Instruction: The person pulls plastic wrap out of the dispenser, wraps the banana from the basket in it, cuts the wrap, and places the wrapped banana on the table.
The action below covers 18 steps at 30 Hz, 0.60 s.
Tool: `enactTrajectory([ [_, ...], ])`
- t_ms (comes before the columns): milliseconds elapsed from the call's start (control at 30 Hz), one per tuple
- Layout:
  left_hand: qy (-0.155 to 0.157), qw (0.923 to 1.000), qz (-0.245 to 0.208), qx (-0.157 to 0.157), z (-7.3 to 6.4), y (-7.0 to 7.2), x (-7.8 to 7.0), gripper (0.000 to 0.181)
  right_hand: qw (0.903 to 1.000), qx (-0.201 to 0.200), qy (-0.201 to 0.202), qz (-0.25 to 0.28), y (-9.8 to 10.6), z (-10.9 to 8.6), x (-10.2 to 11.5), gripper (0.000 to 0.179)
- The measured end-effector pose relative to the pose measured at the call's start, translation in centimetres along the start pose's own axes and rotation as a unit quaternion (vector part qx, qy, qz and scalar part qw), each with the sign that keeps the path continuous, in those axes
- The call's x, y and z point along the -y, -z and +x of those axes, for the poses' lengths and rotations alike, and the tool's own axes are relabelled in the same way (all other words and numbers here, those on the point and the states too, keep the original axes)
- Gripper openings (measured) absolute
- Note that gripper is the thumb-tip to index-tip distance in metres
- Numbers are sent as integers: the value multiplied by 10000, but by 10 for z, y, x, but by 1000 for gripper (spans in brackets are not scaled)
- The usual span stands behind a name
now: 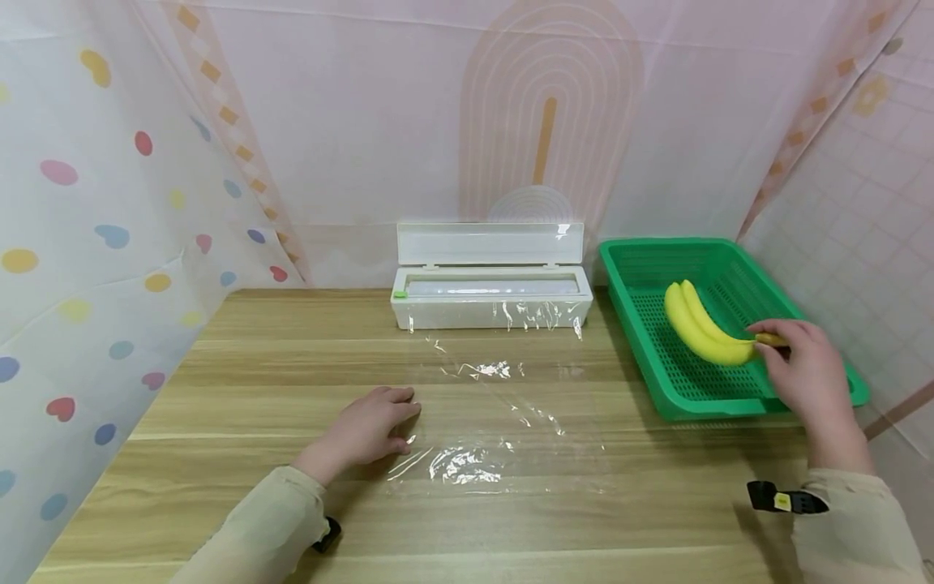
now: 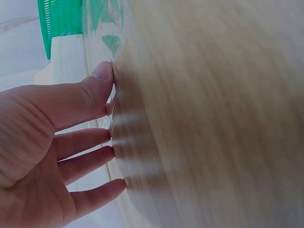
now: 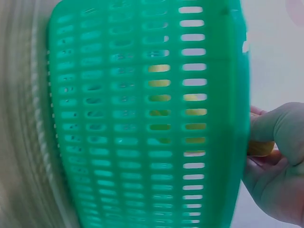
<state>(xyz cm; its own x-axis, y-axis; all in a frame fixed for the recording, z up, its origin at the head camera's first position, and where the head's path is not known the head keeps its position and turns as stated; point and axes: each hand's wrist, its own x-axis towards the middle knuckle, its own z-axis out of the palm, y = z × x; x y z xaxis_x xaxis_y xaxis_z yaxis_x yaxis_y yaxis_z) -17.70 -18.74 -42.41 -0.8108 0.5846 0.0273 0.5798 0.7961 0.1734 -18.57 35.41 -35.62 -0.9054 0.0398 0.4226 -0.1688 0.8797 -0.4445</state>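
Observation:
Over the right side of a green plastic basket [image 1: 660, 389], my right hand [image 1: 806, 365] pinches the stem end of a pair of yellow bananas [image 1: 704, 332]. In the right wrist view the basket wall hides most of the bananas; yellow shows through its slots. My left hand [image 1: 372, 426] rests on the table with fingers spread, fingertips at the left edge of a sheet of clear plastic wrap [image 1: 467, 466]. The left wrist view shows the fingertips [image 2: 118, 185] touching down along the film. The wrap runs flat toward me from a white wrap dispenser box [image 1: 492, 315].
The dispenser's lid [image 1: 490, 243] stands raised at the back of the table, with a small green slider [image 1: 400, 294] at its left end. The wooden table [image 1: 241, 389] meets a patterned cloth backdrop [image 1: 350, 146] at the back and sides.

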Motion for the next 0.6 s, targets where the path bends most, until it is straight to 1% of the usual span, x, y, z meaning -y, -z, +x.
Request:
enactTrajectory([
  [167,-6,10000,4,-43,0,-2,1,57,9995,-267,185,45,2,-2,5,21],
  [333,25,10000,3,-55,0,-2,1,57,9975,-481,455,239,4,-3,12,21],
  [600,40,10000,10,-15,0,0,-1,57,9895,-1005,851,595,5,-4,27,25],
])
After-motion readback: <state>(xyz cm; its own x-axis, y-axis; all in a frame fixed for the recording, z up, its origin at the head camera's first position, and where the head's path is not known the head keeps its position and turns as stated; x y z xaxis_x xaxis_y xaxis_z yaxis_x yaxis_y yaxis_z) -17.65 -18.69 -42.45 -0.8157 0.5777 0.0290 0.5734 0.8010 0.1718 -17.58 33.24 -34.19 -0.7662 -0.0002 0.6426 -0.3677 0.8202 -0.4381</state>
